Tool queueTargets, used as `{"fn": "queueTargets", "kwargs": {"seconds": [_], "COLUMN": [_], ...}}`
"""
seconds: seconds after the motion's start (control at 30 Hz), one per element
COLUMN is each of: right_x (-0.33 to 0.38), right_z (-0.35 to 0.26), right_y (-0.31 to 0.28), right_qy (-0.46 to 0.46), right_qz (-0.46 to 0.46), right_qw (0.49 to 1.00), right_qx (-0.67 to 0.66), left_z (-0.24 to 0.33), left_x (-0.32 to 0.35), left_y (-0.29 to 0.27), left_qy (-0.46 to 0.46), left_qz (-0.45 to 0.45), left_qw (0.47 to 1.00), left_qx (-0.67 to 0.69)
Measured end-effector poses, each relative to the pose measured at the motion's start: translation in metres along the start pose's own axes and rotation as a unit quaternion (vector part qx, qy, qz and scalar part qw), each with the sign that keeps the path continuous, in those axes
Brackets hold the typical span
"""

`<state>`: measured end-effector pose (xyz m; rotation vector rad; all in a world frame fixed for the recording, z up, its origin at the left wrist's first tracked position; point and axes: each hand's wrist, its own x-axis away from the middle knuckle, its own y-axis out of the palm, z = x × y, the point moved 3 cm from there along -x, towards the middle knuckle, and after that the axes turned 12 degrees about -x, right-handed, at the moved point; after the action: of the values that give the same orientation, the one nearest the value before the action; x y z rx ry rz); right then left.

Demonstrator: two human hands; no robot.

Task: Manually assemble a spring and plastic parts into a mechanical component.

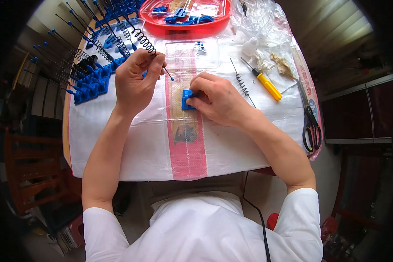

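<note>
Pinched in my left hand [137,81] is a black coiled wire [143,40], held over the table. Its straight end points down to the right and carries a small blue tip [172,79]. My right hand [218,97] grips a small blue plastic block [187,100] at its right side, on the striped part of the sheet. The wire's tip is apart from the block, above and left of it. My right fingers hide some of the block.
Rows of blue parts with upright coiled wires [91,85] stand at the left. Behind are a red basin [185,29] and a clear tray [212,61] holding tiny pieces. To the right lie a loose coiled wire [242,84], a yellow-handled screwdriver [269,86], black-handled scissors [311,126] and crumpled plastic [266,26].
</note>
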<state>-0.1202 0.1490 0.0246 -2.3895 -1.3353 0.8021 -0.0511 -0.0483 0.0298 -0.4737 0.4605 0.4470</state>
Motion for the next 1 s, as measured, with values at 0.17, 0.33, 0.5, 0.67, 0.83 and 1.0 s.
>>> {"fn": "queueTargets", "kwargs": {"seconds": [0.17, 0.33, 0.5, 0.67, 0.83, 1.0], "right_x": [-0.001, 0.002, -0.003, 0.000, -0.001, -0.009], "right_z": [-0.009, -0.007, -0.003, -0.006, -0.021, -0.024], "right_y": [-0.021, -0.021, -0.003, -0.011, -0.038, -0.034], "right_qy": [0.017, 0.021, -0.008, -0.021, -0.080, -0.231], "right_qz": [-0.010, -0.024, -0.050, -0.031, 0.142, 0.205], "right_qw": [0.999, 0.995, 0.993, 0.992, 0.984, 0.939], "right_qx": [0.041, 0.099, 0.108, 0.121, 0.070, 0.154], "left_z": [0.013, 0.027, 0.034, 0.033, 0.035, 0.048], "left_x": [-0.004, -0.010, -0.015, -0.019, -0.009, 0.018], "left_y": [-0.009, -0.017, -0.021, -0.020, 0.001, 0.020], "left_qy": [0.007, 0.026, 0.009, -0.077, -0.224, -0.370], "left_qz": [0.033, 0.039, -0.019, -0.088, -0.170, -0.298], "left_qw": [0.999, 0.997, 0.997, 0.985, 0.910, 0.803], "left_qx": [0.016, 0.053, 0.073, 0.130, 0.306, 0.360]}}
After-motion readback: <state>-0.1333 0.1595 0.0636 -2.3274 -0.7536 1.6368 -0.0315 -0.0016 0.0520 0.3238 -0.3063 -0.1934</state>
